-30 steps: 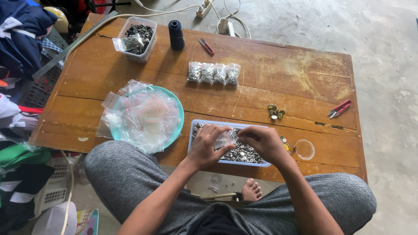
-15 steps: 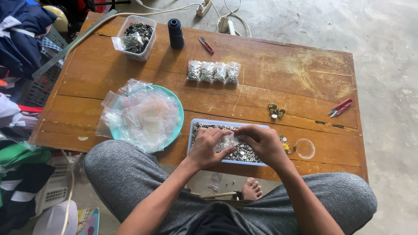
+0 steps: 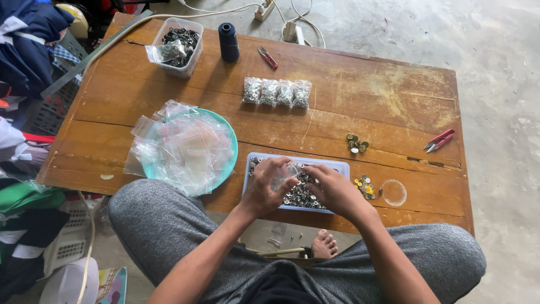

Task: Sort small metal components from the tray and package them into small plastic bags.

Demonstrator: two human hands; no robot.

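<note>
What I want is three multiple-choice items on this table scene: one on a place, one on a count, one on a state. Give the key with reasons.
1. Where does the dark blue thread spool stand?
A. On the teal plate
B. At the far side of the table, beside the clear tub
C. On the floor

2. How many filled bags lie in the row at mid-table?
A. Two
B. Six
C. Four

3. What is the state of the small clear bag?
A. Held in the left hand over the tray
B. Lying flat beside the red snips
C. Tucked inside the tub

Key: 1 B, as the spool stands upright just right of the tub; 2 C, as four bags sit side by side; 3 A, as the left hand's fingers close on the bag above the tray of metal pieces.
</note>
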